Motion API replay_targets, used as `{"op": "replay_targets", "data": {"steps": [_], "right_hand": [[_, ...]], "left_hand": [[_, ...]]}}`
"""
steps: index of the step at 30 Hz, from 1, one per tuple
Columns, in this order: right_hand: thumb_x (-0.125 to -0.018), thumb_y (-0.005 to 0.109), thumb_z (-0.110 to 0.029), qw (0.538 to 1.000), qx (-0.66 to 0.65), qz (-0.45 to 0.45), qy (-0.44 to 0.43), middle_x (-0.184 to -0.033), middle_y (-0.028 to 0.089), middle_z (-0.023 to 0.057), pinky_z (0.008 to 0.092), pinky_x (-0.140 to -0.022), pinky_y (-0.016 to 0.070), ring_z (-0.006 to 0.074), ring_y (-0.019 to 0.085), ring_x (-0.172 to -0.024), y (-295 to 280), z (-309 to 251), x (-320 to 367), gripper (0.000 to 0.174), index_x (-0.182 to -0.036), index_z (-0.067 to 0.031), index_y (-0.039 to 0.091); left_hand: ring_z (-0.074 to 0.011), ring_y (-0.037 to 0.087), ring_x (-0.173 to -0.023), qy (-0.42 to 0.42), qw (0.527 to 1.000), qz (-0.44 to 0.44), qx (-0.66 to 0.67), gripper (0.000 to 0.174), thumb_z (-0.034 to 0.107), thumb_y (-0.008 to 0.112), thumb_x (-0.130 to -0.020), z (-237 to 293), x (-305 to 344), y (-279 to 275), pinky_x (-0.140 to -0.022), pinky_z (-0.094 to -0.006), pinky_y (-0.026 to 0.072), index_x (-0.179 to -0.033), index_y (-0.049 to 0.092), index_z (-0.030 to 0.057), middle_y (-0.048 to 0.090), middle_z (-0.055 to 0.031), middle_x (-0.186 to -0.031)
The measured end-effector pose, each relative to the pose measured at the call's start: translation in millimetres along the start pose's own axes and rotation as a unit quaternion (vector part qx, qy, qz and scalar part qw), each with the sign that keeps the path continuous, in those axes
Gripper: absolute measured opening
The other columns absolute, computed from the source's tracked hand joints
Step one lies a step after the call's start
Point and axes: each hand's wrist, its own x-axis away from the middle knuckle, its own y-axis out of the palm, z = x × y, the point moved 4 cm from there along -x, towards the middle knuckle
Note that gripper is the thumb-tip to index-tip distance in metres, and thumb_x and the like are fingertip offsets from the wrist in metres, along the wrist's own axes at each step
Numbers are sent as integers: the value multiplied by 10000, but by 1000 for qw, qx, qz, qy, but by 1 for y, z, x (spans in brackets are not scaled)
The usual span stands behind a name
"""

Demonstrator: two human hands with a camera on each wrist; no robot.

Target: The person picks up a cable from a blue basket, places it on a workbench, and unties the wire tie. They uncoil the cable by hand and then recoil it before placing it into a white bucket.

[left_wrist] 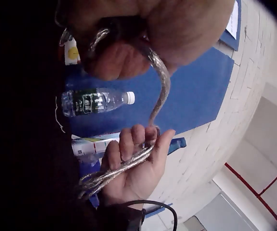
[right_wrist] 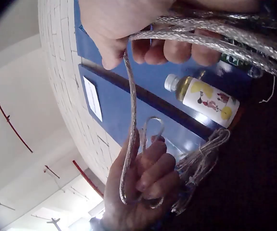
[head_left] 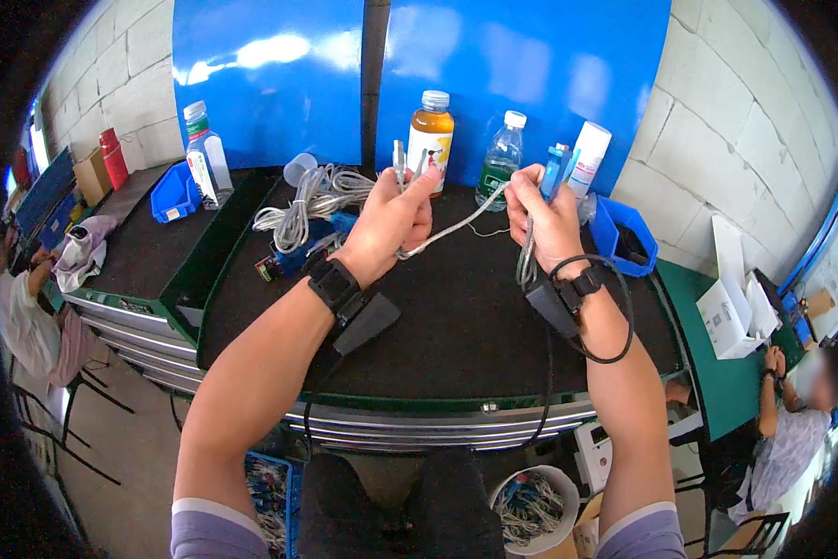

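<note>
My left hand [head_left: 391,216] grips one end of a braided silver-grey cable [head_left: 461,224], and a grey metallic piece pokes up above its fingers. From there the cable runs across to my right hand [head_left: 548,219]. That hand holds several gathered strands of it, which hang beside the wrist in the head view. A blue connector [head_left: 555,168] shows above the right fingers. In the left wrist view the folded strands [left_wrist: 124,169] lie across the right palm. In the right wrist view a small cable loop [right_wrist: 154,126] stands up by the left fingers.
A coiled grey cable bundle [head_left: 312,200] lies left on the black worktop [head_left: 456,317]. Behind stand an orange drink bottle [head_left: 432,130], a clear bottle [head_left: 501,163] and a white spray can [head_left: 589,154]. A blue bin [head_left: 624,233] sits at right. A white bucket [head_left: 564,484] holds cables below.
</note>
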Motion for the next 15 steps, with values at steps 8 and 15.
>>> {"op": "replay_targets", "data": {"steps": [8, 15], "right_hand": [[-962, 646, -334, 1000, -2, -3, 0, -644, 497, -40, 233, -388, 320, 50, 417, -458, 0, 2, 0, 265, -853, -108, 559], [-964, 641, -339, 1000, 13, 22, 1, -643, 503, -34, 240, -389, 332, 60, 440, -467, 0, -1, 0, 268, -862, -104, 563]], "left_hand": [[-36, 349, -452, -72, 985, -125, -93, 441, 417, 572, -999, -11, 8, 12, -405, -234, 258, -1232, 559, 43, 396, 74, -588], [-70, 512, -548, -7, 961, -186, -204, 258, 289, 565, -1016, -12, 5, 14, -500, -229, 388, -972, 633, 44, 568, 22, -663]]}}
